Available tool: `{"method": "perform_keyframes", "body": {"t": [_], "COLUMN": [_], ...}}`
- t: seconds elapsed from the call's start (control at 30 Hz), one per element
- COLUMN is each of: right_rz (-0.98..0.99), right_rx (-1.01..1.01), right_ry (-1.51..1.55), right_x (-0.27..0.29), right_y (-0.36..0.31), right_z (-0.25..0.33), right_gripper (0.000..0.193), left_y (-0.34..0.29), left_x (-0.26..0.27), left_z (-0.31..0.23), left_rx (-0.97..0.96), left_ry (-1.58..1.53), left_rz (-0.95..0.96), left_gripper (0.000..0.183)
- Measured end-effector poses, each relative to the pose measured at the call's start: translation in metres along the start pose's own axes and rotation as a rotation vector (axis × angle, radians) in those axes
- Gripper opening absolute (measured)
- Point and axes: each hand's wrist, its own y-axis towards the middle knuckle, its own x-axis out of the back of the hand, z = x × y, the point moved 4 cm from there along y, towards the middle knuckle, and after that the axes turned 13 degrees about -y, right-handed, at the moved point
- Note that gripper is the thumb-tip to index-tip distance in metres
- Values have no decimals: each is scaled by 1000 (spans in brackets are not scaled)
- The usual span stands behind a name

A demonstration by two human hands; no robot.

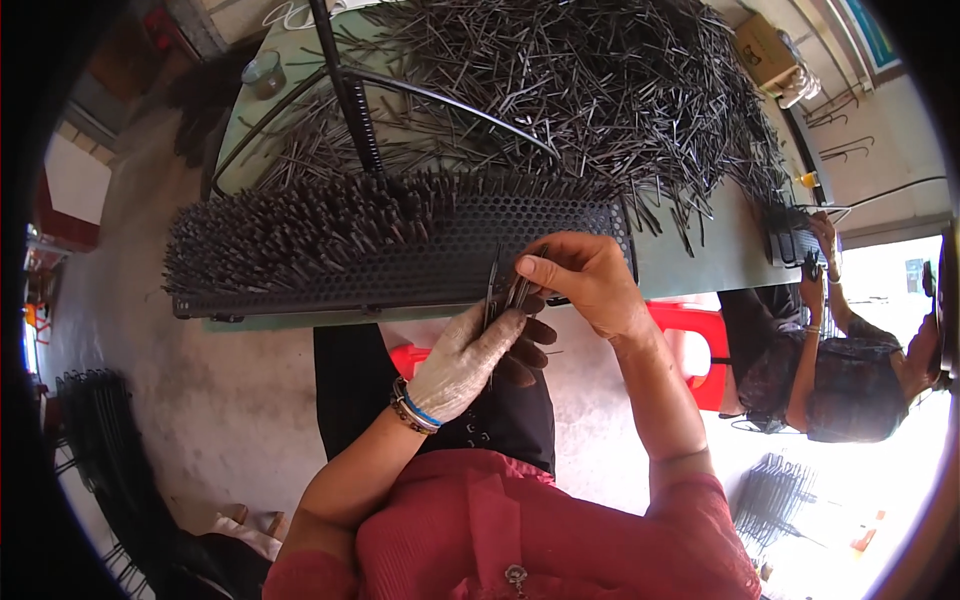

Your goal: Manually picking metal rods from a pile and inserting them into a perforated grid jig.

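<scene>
My left hand [450, 365], in a pale glove with darkened fingers, is closed around a small bunch of thin dark sticks [493, 272]. My right hand [590, 283] is bare. Its thumb and fingers pinch the upper ends of sticks at the same bunch. Both hands meet just in front of the near edge of a black perforated tray [470, 255]. Dark sticks [300, 235] stand packed upright across the tray's left part and along its far edge. Bare holes show in its middle and right. Behind it a large heap of loose dark sticks [600, 90] spreads over the green table.
A black upright bar [348, 100] and bent metal tubing rise behind the tray. A cup [264, 74] stands far left, a cardboard box [765, 52] far right. Another person [850, 385] works at the right, near a red stool [700, 350]. Dark racks [100, 430] are at the left.
</scene>
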Motion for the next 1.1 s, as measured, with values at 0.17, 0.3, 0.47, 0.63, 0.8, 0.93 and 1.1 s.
{"method": "perform_keyframes", "body": {"t": [0.17,0.3,0.47,0.63,0.8,0.93,1.1], "right_rz": [8,-129,-371,-482,-476,-459,-505], "right_rx": [37,205,349,447,483,525,590], "right_ry": [-38,27,-65,-184,-278,-339,-493], "right_x": [-5,0,10,2,-2,-2,-2], "right_y": [6,13,40,62,67,67,70], "right_z": [2,12,32,28,27,28,28], "right_gripper": [18,18,18,19,20,20,18], "left_y": [0,-1,-4,-2,-3,-3,-3], "left_x": [9,8,10,8,9,9,8], "left_z": [0,-4,1,9,11,12,11], "left_rx": [-130,-184,-66,-2,9,10,5], "left_ry": [8,-53,-80,-80,-75,-65,-57], "left_rz": [-95,-200,-172,-116,-145,-148,-132], "left_gripper": [46,48,44,42,45,46,45]}}
